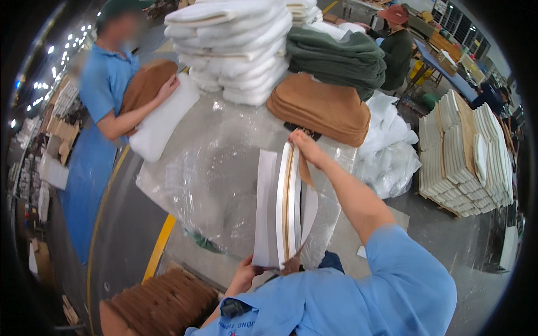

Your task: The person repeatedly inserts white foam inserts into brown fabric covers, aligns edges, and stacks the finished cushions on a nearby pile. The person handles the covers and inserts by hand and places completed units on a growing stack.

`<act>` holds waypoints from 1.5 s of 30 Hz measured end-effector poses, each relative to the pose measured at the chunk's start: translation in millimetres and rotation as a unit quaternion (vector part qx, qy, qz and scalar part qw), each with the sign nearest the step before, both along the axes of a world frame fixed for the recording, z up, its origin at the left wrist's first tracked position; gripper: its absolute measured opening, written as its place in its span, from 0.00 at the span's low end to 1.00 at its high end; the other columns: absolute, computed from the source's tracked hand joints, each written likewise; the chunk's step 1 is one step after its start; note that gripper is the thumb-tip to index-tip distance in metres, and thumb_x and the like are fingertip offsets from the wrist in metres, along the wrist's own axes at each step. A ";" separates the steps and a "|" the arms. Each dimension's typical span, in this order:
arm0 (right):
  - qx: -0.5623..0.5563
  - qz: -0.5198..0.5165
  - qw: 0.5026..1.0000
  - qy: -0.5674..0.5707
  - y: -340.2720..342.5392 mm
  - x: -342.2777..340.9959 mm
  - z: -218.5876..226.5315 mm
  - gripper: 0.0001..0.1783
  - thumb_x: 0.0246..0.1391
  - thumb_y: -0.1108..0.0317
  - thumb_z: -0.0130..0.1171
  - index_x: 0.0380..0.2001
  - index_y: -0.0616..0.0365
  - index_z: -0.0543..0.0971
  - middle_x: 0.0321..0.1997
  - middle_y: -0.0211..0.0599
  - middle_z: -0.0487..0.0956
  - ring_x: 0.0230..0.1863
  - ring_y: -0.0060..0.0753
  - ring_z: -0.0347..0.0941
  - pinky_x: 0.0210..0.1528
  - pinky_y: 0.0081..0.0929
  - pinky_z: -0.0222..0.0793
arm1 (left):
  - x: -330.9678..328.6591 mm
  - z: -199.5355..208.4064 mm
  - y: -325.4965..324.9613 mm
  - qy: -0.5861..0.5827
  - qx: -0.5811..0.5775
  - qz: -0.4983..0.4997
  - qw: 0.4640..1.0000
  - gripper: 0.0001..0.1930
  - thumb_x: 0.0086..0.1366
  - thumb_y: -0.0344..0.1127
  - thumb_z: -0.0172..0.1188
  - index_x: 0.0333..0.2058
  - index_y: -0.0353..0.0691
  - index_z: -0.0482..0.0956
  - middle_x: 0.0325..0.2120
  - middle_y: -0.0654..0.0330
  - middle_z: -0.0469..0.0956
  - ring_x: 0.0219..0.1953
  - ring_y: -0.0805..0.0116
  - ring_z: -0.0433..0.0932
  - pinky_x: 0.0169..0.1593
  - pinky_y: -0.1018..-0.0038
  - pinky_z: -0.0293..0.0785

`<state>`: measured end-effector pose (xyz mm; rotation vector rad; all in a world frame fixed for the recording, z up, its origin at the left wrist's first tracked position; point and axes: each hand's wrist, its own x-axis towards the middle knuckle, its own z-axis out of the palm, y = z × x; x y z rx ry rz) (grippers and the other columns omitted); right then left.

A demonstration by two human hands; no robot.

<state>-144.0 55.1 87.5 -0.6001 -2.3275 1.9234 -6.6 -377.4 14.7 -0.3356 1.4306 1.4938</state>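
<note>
My hands stretch a fabric cover [268, 210] lengthwise over the table. It is pale grey and white, with a tan zipper-like strip running along its middle and a brown patch showing at its right side. My right hand [304, 147] pinches its far end, arm reaching forward. Closer to my body, my left hand [245, 275] grips the near end, its fingers partly hidden beneath the fabric. Just beyond my right hand lies a stack of brown cushion-shaped pieces [319, 106] on the plastic-covered table [190, 162].
Tall white padding stacks [227, 50] and a dark green pile [336, 59] stand at the back. A co-worker [109, 78] at left holds brown and white pieces. Brown folded pieces [162, 302] sit low left; clear plastic bags [386, 162] and a white stack [465, 157] are right.
</note>
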 end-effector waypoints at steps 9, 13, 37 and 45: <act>-0.006 -0.046 0.999 -0.023 -11.7 -8.6 4.5 0.26 0.68 0.45 0.52 0.59 0.50 0.76 0.50 0.31 0.78 0.51 0.26 0.72 0.53 0.31 0.70 | 46.2 77.0 -13.2 0.005 0.238 -0.028 0.971 0.38 0.79 0.40 0.51 0.77 0.33 0.43 0.78 0.53 0.48 0.53 0.61 0.80 0.61 0.65 0.74; -0.022 -0.061 0.997 -0.039 -20.5 -6.9 4.2 0.27 0.70 0.41 0.50 0.58 0.48 0.76 0.48 0.29 0.78 0.47 0.25 0.72 0.48 0.30 0.72 | 58.1 105.0 -15.8 0.028 0.235 0.011 0.971 0.39 0.79 0.40 0.51 0.78 0.35 0.41 0.75 0.55 0.54 0.53 0.63 0.81 0.60 0.67 0.74; -0.225 -0.193 0.955 0.000 50.4 159.3 -27.2 0.12 0.65 0.58 0.54 0.48 0.46 0.74 0.41 0.31 0.77 0.46 0.30 0.75 0.51 0.34 0.74 | 74.4 7.9 16.1 -0.252 0.135 0.194 0.938 0.25 0.74 0.50 0.62 0.62 0.52 0.66 0.52 0.59 0.72 0.46 0.54 0.78 0.52 0.53 0.78; -0.273 -0.128 0.952 0.053 46.4 248.5 -8.2 0.28 0.73 0.45 0.50 0.65 0.52 0.74 0.52 0.34 0.83 0.54 0.30 0.77 0.57 0.30 0.70 | 9.7 80.2 -1.5 0.221 0.173 0.198 0.939 0.26 0.73 0.35 0.63 0.65 0.43 0.66 0.57 0.60 0.76 0.61 0.65 0.73 0.58 0.64 0.72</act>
